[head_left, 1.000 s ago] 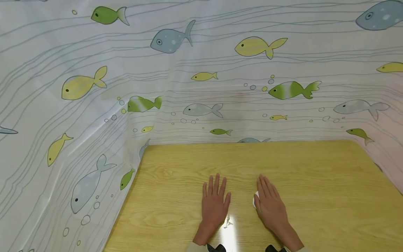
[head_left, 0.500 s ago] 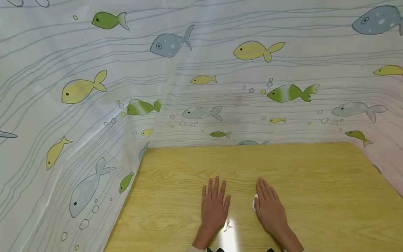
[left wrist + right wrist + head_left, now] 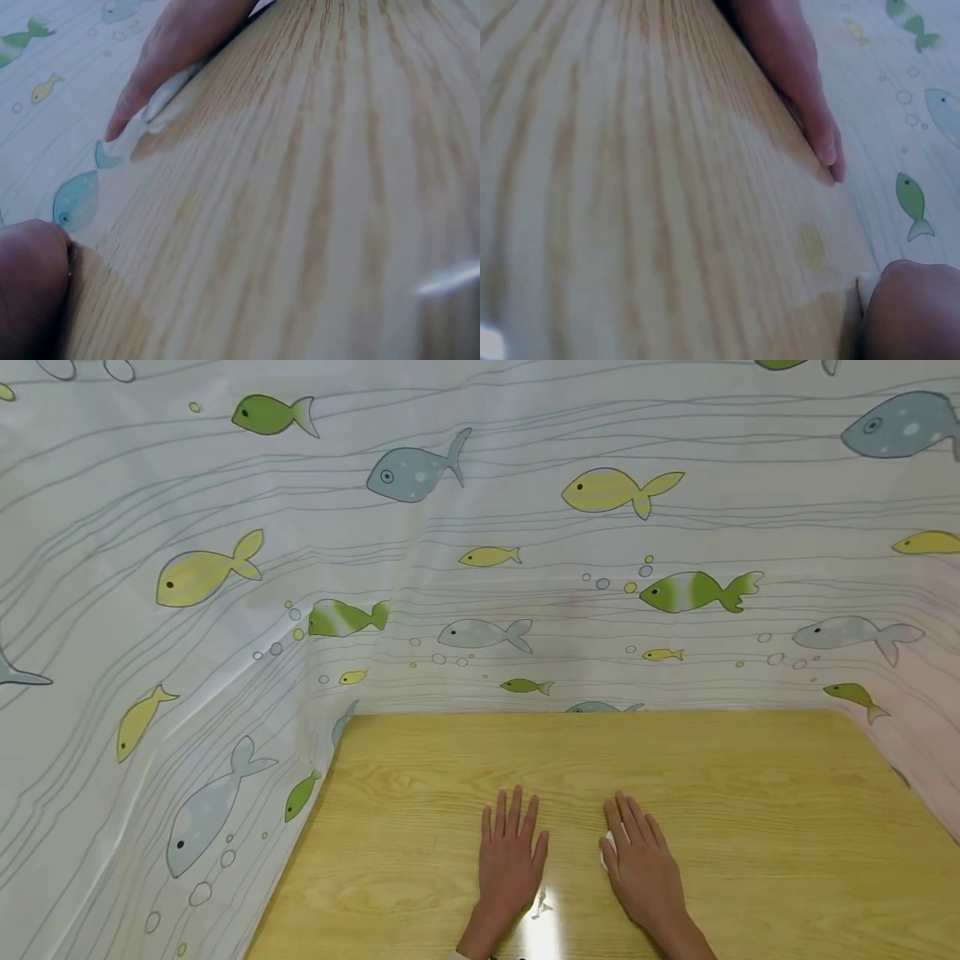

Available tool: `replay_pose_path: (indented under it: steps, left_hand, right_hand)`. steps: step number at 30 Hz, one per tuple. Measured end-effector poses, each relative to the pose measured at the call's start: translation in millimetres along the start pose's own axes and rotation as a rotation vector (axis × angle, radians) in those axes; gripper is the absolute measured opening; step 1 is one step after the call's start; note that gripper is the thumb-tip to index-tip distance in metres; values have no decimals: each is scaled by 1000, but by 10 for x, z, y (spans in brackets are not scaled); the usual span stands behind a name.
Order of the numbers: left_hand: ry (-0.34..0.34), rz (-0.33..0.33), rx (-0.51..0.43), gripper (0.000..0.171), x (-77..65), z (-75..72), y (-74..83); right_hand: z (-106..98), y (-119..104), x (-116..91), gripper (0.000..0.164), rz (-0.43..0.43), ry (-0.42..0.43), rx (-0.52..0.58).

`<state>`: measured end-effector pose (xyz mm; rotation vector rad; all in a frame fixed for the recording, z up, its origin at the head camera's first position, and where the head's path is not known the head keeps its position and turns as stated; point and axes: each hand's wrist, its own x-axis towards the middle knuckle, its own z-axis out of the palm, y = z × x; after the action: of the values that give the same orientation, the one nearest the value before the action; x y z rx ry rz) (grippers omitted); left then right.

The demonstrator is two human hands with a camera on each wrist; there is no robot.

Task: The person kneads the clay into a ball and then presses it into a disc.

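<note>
My left hand lies palm down on the wooden table, its fingers straight and spread. Beside it, my right hand rests palm down with straight fingers over a white object. Only a thin rounded edge of this object shows, by the thumb; the palm hides the rest, so its kind cannot be told. In the left wrist view the white object looks low and smooth under the right hand. The right wrist view shows the left hand against the tabletop.
A white sheet printed with fish and wavy lines stands behind the table and along its left and right sides. A bright light reflection and a small pale mark lie on the tabletop between the wrists.
The head view has tilted slightly, so the table sits a little lower in it. My right hand and the white edge have shifted slightly left. The left hand stays flat in place.
</note>
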<state>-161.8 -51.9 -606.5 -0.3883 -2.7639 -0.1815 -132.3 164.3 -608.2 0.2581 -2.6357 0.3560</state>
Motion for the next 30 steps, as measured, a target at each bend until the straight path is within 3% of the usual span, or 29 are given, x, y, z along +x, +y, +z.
replay_pose_path:
  steps: [13, 20, 30]
  left_hand:
    - [-3, 6, 13, 57, -29, 9, -15]
    - [53, 22, 16, 55, -4, 31, -23]
    - [-7, 14, -18, 55, -18, -61, -22]
  right_hand:
    - [-41, -57, -18, 54, 7, -32, -6]
    - [-57, -54, 0, 49, 12, -23, 9]
    - [-51, -51, -10, 49, 30, -84, 24]
